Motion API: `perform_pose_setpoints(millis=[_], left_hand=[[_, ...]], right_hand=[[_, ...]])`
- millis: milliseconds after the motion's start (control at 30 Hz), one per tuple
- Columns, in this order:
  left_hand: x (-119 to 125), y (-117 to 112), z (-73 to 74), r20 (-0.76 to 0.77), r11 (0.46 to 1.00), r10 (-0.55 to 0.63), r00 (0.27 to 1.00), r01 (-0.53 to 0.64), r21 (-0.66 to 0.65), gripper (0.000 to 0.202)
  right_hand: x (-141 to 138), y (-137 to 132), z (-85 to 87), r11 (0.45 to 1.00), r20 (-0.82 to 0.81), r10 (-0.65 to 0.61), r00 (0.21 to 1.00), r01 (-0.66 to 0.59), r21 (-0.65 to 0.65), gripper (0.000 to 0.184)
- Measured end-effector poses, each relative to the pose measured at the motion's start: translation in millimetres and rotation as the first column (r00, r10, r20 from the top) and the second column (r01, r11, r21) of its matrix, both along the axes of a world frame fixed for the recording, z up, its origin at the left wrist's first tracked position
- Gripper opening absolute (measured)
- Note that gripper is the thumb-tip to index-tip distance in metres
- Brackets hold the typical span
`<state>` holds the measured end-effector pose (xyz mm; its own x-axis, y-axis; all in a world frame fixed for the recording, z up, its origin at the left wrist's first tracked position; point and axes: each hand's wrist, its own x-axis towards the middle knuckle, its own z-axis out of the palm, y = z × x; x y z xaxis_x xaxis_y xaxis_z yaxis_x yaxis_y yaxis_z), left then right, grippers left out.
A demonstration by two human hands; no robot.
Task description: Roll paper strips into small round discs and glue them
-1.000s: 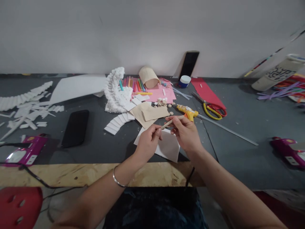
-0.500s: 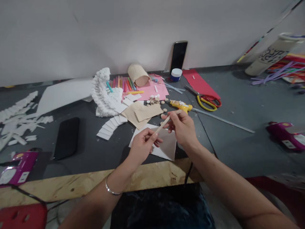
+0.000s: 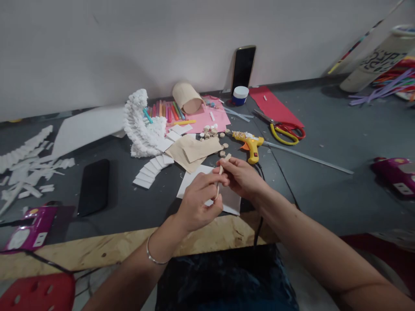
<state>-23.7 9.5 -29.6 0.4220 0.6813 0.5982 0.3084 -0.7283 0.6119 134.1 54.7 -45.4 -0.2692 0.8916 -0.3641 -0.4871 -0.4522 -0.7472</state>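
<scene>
Both hands meet over a white sheet of paper (image 3: 231, 202) near the table's front edge. My left hand (image 3: 197, 201) is closed around the lower end of a thin tan rolled paper stick (image 3: 221, 169). My right hand (image 3: 241, 177) pinches the stick's upper end, whose tip pokes out above the fingers. The stick stands almost upright between the two hands. A yellow glue gun (image 3: 250, 143) lies just beyond my right hand, and tan paper pieces (image 3: 193, 151) lie beyond my left.
A white folded-paper sculpture (image 3: 141, 125), coloured markers (image 3: 168, 111), a tan paper roll (image 3: 186, 98), pink paper, small wood discs (image 3: 210, 133), scissors (image 3: 285, 129), a jar (image 3: 240, 95) and a propped phone (image 3: 244, 67) fill the back. Another phone (image 3: 94, 186) lies left. Purple packets sit at both sides.
The hands have drawn closer together and the stick has tipped from slanted to nearly upright. The camera view has shifted slightly, and the glue gun now shows fully past my right hand.
</scene>
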Motion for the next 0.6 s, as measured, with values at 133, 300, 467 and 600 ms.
perform_pose_setpoints(millis=[133,300,467,600], left_hand=[[1,0,3.3,0.021,0.999,-0.038,0.999,0.039,-0.012,0.021],[-4,-2,2.4,0.052,0.989,-0.066,0.996,0.072,-0.131,0.003],[-10,-3,-1.2,0.094,0.963,0.006,0.996,0.019,-0.268,0.013],[-10,-1,0.5,0.115,0.972,-0.029,0.993,0.055,-0.23,0.011]], right_hand=[[-1,-3,2.6,0.997,-0.01,0.073,0.997,-0.073,-0.038,0.018],[1,-2,4.4,0.998,-0.04,0.051,0.998,-0.052,-0.032,0.016],[1,-2,3.0,0.999,-0.05,0.04,0.998,-0.041,-0.021,0.015],[1,-3,2.9,1.0,-0.051,0.03,0.998,-0.03,0.007,0.017]])
